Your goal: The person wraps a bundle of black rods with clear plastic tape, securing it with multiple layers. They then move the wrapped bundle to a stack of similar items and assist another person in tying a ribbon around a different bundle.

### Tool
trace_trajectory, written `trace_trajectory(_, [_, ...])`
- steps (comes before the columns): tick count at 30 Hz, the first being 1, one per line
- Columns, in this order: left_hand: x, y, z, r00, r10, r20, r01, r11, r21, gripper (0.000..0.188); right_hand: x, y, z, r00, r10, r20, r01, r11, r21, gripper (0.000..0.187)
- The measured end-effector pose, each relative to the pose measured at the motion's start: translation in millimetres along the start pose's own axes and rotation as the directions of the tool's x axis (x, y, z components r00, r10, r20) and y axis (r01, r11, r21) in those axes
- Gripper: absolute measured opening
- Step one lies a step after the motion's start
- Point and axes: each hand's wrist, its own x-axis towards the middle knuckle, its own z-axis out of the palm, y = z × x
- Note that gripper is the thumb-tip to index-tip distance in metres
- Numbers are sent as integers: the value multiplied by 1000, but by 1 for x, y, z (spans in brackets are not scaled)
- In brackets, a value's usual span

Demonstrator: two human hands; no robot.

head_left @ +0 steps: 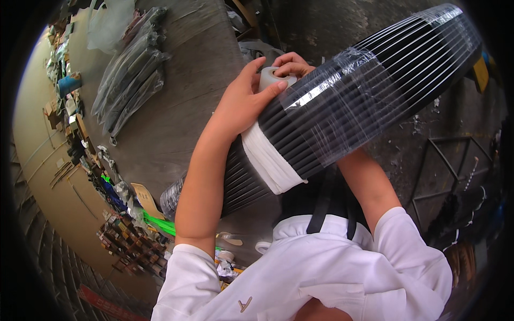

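A thick bundle of black rods [423, 64] lies slantwise in front of me, from lower left to upper right. Clear film [358, 101] is wound round its middle and its upper right end, and a white band [270, 158] circles it lower down. My left hand [251, 93] is closed on a roll of clear film [267, 80] at the bundle's far side, thumb along its edge. Reaching round beneath the bundle, my right hand [293, 65] has its fingers bent at the roll's core; the rest of that hand is hidden by the bundle.
The grey-brown table [176, 101] carries several plastic-wrapped dark bundles [134, 69] at the far left. Green strips [158, 222] and a pale sandal-shaped piece [230, 238] lie near the lower left. A metal frame [444, 166] stands on the floor at right.
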Motion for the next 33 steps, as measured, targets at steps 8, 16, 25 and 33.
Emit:
trace_trajectory(8, [1, 3, -1, 999, 24, 34, -24, 1000, 10, 57, 5, 7, 0, 999, 19, -40, -2, 926, 379, 49])
trace_trajectory(16, [6, -4, 8, 985, 166, -57, -161, 984, 73, 52, -96, -45, 19, 927, 309, -213, -209, 896, 392, 45])
trace_trajectory(25, [4, 3, 13, 939, 287, -192, -227, 931, 286, 72, -8, -283, 23, 940, 270, 207, -13, 638, -770, 24])
trace_trajectory(33, [4, 12, 6, 894, 357, -270, -266, 909, 320, 78, 81, -184, 30, 658, 747, -95, -592, 434, -679, 42])
